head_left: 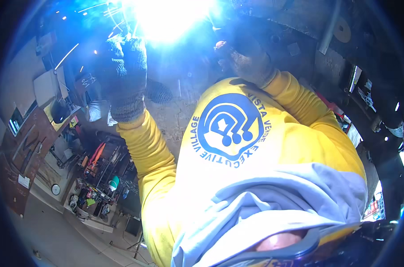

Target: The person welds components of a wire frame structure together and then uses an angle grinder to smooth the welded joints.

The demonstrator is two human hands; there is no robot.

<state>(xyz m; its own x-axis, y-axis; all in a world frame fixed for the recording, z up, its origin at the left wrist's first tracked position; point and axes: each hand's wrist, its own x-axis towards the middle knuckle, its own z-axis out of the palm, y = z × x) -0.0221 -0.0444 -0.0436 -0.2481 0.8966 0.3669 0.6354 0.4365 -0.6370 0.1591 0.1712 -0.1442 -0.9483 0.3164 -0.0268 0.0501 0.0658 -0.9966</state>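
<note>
Head camera looks down on two gloved hands that reach up toward a very bright white and blue light [170, 18]. The left hand [127, 73] wears a gray knitted glove [133, 89] and sits just below and to the left of the light. Its fingers look close together, but I cannot tell if they pinch something, because the glare hides the tips. The right hand [246, 60] is below and to the right of the light, in a dark glove too. It looks curled, with one bare fingertip [220, 44] showing, and I cannot tell what it holds. The spot both hands reach for is up between them, and the glare covers it, so its shape is lost. Thin bright sparks [67, 56] streak out to the left of the left hand. Below the hands are yellow sleeves [146, 142] and a shirt with a round blue picture [231, 124] on it. Well below and left of the left hand are a brown board [30, 153], a long orange thing [95, 156] and a small green cup-like thing [114, 183]. Up to the right of the right hand is a pale pole [330, 33], with a flat round disc [342, 30] beside it.
</note>
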